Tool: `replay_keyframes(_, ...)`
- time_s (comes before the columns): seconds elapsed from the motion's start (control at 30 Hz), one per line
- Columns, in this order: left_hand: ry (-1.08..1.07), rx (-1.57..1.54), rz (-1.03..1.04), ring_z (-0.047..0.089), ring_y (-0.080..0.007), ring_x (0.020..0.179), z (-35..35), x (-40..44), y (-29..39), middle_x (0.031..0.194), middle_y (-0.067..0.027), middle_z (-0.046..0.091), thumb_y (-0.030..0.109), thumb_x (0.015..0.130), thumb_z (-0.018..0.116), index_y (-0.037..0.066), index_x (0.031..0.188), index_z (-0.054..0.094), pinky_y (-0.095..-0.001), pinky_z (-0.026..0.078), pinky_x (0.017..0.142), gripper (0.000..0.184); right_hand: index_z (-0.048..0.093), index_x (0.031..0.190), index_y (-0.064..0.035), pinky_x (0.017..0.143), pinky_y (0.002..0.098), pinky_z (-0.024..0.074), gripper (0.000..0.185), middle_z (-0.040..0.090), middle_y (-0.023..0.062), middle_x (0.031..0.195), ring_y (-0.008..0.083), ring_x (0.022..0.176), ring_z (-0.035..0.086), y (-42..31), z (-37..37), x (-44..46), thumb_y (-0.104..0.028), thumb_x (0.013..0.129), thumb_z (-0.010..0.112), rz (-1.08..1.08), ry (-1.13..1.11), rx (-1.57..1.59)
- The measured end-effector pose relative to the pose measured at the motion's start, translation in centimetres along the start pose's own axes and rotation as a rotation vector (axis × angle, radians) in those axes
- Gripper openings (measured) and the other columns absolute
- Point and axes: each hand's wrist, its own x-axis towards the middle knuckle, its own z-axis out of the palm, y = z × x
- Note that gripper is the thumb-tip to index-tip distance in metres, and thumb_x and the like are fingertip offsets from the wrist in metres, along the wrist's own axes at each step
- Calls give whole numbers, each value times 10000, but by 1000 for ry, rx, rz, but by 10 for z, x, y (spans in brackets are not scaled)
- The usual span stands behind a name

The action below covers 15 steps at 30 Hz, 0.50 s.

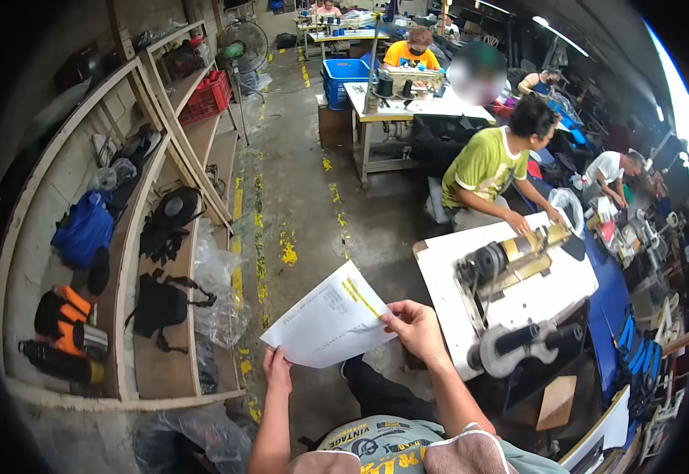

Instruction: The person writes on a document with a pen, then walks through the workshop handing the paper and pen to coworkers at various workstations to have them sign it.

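Head view, both hands gripping paper, wooden shelving left, sewing machine right

The hands hold a printed paper sheet by its edges, a yellow band along one side. To their right, a person in a green shirt reaches toward a sewing machine on a white desk; wooden shelves stand left.

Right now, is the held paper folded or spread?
Spread: the paper is held out between left hand and right hand, its printed face showing.
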Motion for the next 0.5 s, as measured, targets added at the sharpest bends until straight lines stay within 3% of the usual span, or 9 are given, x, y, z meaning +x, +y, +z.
replay_keyframes(0.1, 115, 145, 296, 593, -139, 969, 10, 98, 10, 1091, -19, 650, 136, 1025, 577, 76, 1141, 601, -323, 476, 878, 132, 726, 1058, 24, 621, 231, 511, 200, 709, 15, 805, 52, 687, 620, 8, 4, 101, -111, 913, 752, -48, 80, 8)
replay_keyframes(0.27, 213, 307, 363, 590, -141, 956, 9, 256, 70, 1040, -30, 650, 130, 1026, 580, 39, 1101, 588, -318, 477, 861, 118, 725, 1039, 25, 645, 216, 505, 157, 709, 5, 807, 34, 710, 616, -26, 7, 253, -87, 930, 722, -155, 58, 48)
replay_keyframes(0.33, 324, 652, 378, 589, -148, 902, 16, 308, 100, 981, -42, 648, 106, 1015, 582, 18, 1064, 582, -320, 483, 826, 100, 724, 1043, 24, 656, 213, 505, 150, 710, 3, 822, 32, 722, 616, -51, 18, 298, -80, 936, 712, -179, 43, 94)
replay_keyframes(0.5, 308, 651, 483, 581, -150, 871, 67, 484, 157, 954, -47, 642, 89, 1002, 587, 4, 1039, 579, -312, 481, 812, 93, 709, 1082, 17, 709, 211, 507, 141, 710, -1, 892, 38, 786, 618, -121, 33, 445, -29, 952, 682, -323, 55, 154)
